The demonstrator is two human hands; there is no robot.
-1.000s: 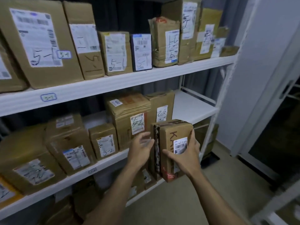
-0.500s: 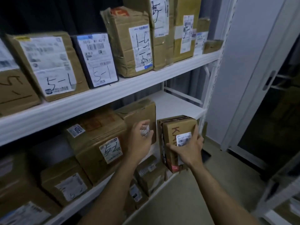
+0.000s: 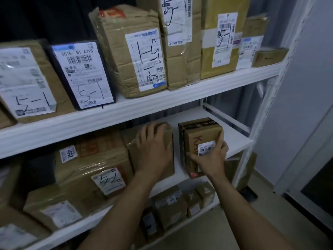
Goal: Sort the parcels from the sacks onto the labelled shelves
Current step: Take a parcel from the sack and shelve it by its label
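**Right hand sets K-printed parcel upright on middle shelf, left hand braces neighbour**

Right-hand fingers (image 3: pixel 222 141) wrap the parcel's right edge and the thumb clamps the lower front, so it is a firm side grip, not a pinch. The right hand (image 3: pixel 210 160) sits at 5 o'clock of the K-printed parcel (image 3: pixel 201 136).

The parcel stands with its long axis vertical and its barcode label (image 3: pixel 206 147) facing out. Its base is at the front lip of the middle shelf (image 3: pixel 234 139), but contact is hard to confirm.

Bare shelf lies at 12 to 1 o'clock of the parcel, so the push likely goes straight away from the palm.

The left hand (image 3: pixel 153 148) lies at 9 o'clock, fingers spread flat on the plain cardboard box (image 3: pixel 167 159) with the tips over its top edge. A narrow gap separates box and parcel.

The right hand is nearer the parcel and is the only one holding it. The 5-2 marked box (image 3: pixel 93 170) sits further out at 9 o'clock.
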